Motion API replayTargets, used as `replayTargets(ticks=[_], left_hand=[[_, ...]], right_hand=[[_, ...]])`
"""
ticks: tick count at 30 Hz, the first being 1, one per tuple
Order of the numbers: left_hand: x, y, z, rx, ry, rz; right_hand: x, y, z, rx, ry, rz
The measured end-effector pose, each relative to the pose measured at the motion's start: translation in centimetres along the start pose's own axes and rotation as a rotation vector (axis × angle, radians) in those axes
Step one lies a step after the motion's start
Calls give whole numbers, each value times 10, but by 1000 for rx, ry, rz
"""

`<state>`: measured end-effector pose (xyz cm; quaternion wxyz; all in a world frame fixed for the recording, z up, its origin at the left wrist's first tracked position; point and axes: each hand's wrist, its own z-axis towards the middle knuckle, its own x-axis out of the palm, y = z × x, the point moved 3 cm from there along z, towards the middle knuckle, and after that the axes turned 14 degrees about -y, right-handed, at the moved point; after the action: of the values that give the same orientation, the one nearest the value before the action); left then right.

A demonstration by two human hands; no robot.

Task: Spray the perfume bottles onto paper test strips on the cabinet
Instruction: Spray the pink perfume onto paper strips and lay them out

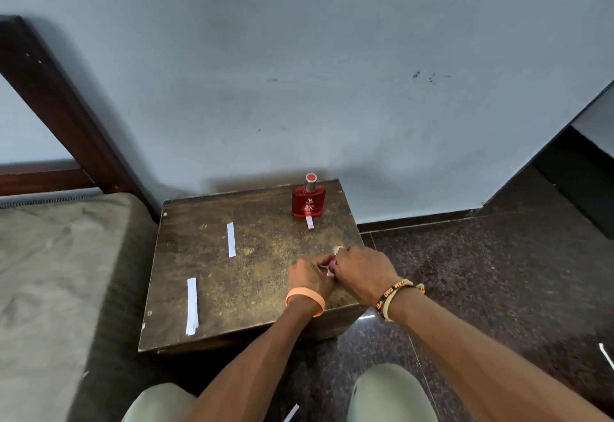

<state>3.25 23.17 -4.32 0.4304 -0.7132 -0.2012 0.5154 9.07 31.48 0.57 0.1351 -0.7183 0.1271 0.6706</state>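
Note:
A red perfume bottle (pixel 308 200) with a silver and red cap stands upright at the back right of the brown cabinet top (pixel 265 255), a short paper strip (pixel 310 222) lying just in front of it. Two more white strips lie flat: one mid-left (pixel 231 240), one near the front left (pixel 192 306). My left hand (pixel 309 277) and my right hand (pixel 360 272) meet over the cabinet's right front part, fingers pinched together on a small pale object (pixel 327 269), mostly hidden; it looks like a small bottle or strip.
A grey mattress (pixel 50 272) and a dark wooden bed frame (pixel 59 106) stand to the left. The wall rises right behind the cabinet. Dark speckled floor (pixel 481 272) lies to the right, with loose paper strips (pixel 606 355) on it. My knees (pixel 392 395) are below.

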Motion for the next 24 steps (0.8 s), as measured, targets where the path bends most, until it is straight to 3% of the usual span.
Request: replayTargets(ticks=[24], left_hand=[[5,4,4,50,9,22]], right_hand=[[5,-4,3,45,32,51]])
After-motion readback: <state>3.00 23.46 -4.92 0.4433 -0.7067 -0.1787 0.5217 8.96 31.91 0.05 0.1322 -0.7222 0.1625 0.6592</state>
